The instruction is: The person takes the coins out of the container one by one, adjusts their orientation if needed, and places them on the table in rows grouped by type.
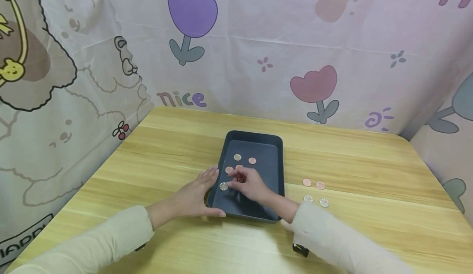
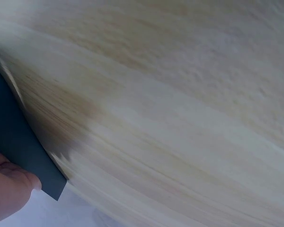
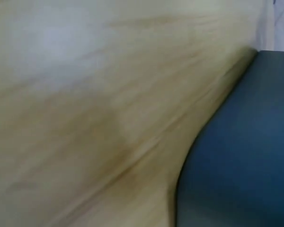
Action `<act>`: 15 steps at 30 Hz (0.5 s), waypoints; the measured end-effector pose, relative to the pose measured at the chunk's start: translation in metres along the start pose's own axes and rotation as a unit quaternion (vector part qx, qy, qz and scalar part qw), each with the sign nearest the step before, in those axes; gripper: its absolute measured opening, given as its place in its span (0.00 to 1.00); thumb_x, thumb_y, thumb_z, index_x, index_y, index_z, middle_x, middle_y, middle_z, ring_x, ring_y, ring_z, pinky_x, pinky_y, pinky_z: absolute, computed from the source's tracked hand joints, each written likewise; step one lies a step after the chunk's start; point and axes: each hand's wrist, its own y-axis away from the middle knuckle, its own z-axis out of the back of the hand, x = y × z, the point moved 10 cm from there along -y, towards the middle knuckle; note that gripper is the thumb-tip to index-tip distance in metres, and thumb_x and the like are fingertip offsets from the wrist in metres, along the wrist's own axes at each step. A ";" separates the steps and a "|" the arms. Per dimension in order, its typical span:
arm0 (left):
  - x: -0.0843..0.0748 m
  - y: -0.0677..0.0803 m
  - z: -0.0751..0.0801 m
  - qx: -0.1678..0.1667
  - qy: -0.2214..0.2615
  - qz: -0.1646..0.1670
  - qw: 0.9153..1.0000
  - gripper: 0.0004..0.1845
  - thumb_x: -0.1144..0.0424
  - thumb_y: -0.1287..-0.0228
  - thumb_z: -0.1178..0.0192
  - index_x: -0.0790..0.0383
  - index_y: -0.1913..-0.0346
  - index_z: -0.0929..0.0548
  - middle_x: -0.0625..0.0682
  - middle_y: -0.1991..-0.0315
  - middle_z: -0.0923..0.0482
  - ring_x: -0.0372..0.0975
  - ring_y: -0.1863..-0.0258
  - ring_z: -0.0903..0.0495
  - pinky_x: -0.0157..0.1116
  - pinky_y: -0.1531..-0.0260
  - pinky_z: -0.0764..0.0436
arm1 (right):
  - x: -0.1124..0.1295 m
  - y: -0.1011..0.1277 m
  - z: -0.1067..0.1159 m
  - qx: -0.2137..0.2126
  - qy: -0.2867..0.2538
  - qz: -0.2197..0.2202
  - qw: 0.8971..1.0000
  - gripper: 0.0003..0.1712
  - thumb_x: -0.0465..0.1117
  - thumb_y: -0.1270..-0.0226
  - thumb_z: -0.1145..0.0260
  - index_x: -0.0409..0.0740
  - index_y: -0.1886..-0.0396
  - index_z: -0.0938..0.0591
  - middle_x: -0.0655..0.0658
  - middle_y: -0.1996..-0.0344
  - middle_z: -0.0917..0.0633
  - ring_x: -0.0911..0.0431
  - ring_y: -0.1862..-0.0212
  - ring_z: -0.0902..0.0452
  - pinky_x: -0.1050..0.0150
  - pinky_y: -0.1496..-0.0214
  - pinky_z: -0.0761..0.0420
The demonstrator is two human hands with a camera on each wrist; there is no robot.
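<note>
A dark rectangular tray [image 1: 264, 175] lies on the wooden table, with several coins inside. My left hand [image 1: 188, 194] rests against its near left corner, fingers straight along the left side and thumb at the front rim. In the left wrist view, part of that hand [image 2: 9, 189] shows against the dark wall. My right hand [image 1: 251, 183] reaches into the tray, thumb and index finger apart, thumb tip right at a gold-coloured coin [image 1: 223, 186]. A copper coin [image 1: 229, 170] lies just beyond its index finger. Farther in are another gold-coloured coin [image 1: 237, 157] and a copper one [image 1: 252, 160].
Right of the tray, two copper coins [image 1: 307, 182] lie on the table [image 1: 354, 175], with two paler coins [image 1: 324, 202] nearer to me. A printed cloth [image 1: 236, 52] hangs behind the table. The right wrist view shows the tray's outer wall [image 3: 241, 151].
</note>
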 end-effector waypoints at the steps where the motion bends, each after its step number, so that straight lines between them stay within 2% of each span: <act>1: 0.000 0.000 0.000 0.001 0.000 0.000 1.000 0.63 0.30 0.59 0.37 0.70 0.29 0.49 0.61 0.26 0.56 0.52 0.27 0.54 0.49 0.29 0.47 | -0.001 -0.001 -0.003 0.003 0.005 -0.002 1.000 0.13 0.32 0.43 0.34 0.27 0.59 0.20 0.36 0.73 0.19 0.64 0.73 0.29 0.76 0.72 0.26; 9: -0.002 0.000 0.001 -0.008 -0.007 -0.018 1.000 0.61 0.32 0.57 0.36 0.73 0.30 0.48 0.63 0.27 0.55 0.53 0.27 0.52 0.51 0.29 0.46 | -0.013 -0.011 -0.019 0.002 0.025 -0.016 1.000 0.12 0.32 0.44 0.33 0.29 0.62 0.19 0.37 0.77 0.19 0.66 0.77 0.31 0.76 0.76 0.26; 15: -0.003 -0.001 0.002 -0.013 -0.007 -0.024 1.000 0.61 0.32 0.58 0.36 0.74 0.31 0.47 0.64 0.27 0.54 0.53 0.28 0.52 0.51 0.29 0.46 | -0.020 -0.016 -0.020 -0.025 0.062 -0.022 0.997 0.11 0.32 0.48 0.30 0.31 0.65 0.18 0.41 0.81 0.21 0.66 0.78 0.33 0.76 0.78 0.30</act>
